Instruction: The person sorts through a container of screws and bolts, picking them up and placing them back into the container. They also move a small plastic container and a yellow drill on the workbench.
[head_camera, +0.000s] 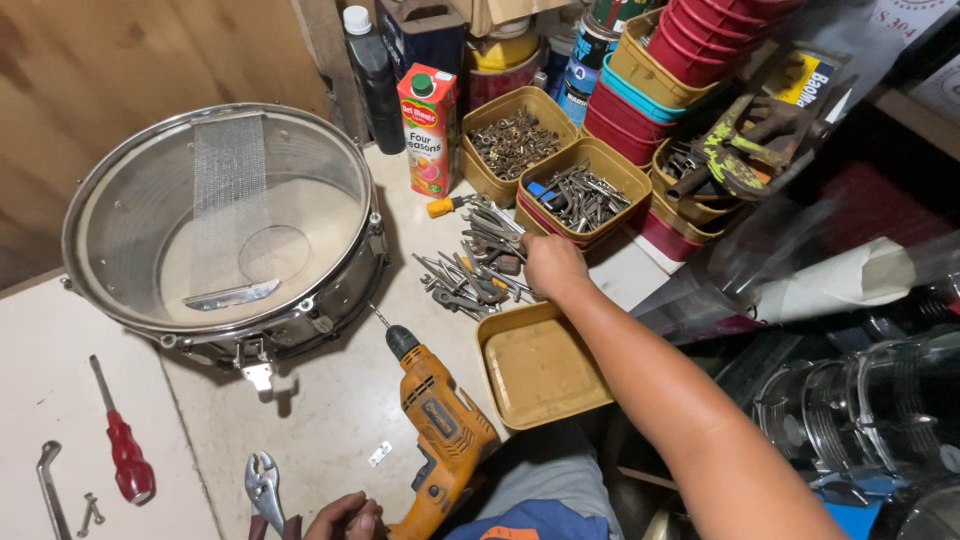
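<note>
My right hand (552, 266) reaches forward over a heap of wrenches and loose metal tools (475, 270) on the white bench, fingers curled down into the heap; whether it grips one is hidden. An empty tan tray (540, 368) lies just under that forearm. My left hand (342, 518) sits at the bottom edge, fingers closed around the handles of locking pliers (264, 486). An orange power drill (440, 430) lies right beside it, bit pointing toward a snare drum (225, 225), which rests upside down with its snare wires up.
A red-handled screwdriver (122, 450), a bent metal rod (48, 488) and small screws lie at the left. Tan trays of bolts (515, 143) and keys or bits (580, 195), a juice carton (428, 130), a black bottle (374, 85) and stacked red tubs (700, 40) crowd the back.
</note>
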